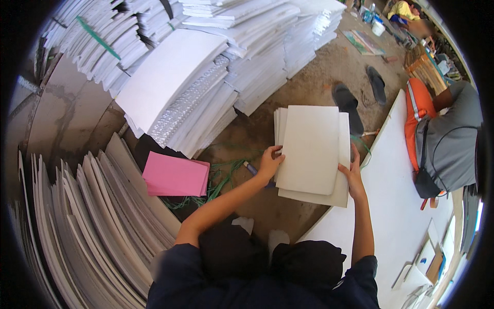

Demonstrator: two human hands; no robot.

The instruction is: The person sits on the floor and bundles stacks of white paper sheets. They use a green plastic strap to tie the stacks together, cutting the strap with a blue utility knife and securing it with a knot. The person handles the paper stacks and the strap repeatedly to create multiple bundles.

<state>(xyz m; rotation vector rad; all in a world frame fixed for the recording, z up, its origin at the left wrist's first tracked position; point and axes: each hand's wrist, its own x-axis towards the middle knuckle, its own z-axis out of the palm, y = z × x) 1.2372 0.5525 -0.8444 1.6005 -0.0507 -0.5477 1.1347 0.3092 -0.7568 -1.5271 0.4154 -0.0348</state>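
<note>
Between my two hands is a small stack of off-white card sheets [310, 149], its layers not lined up at the edges. My left hand [270, 164] grips the stack's left edge, and my right hand [353, 175] has hold of its lower right side, thumb on top. Left of my left forearm lie several pink sheets [174, 175], stacked slightly askew. Green plastic strings [224, 177] are tangled beside them. Close to my left wrist, a dark slim tool [250, 168] is partly hidden by my arm.
Tall piles of white sheets [257, 67] stand ahead, one with a bubble-wrapped layer [188, 103]. Grey boards [98, 221] lean at the left. A large white board [381, 206] lies right. Beside it sits a person in grey and orange [447, 149]. Dark sandals [349, 108] rest on the floor.
</note>
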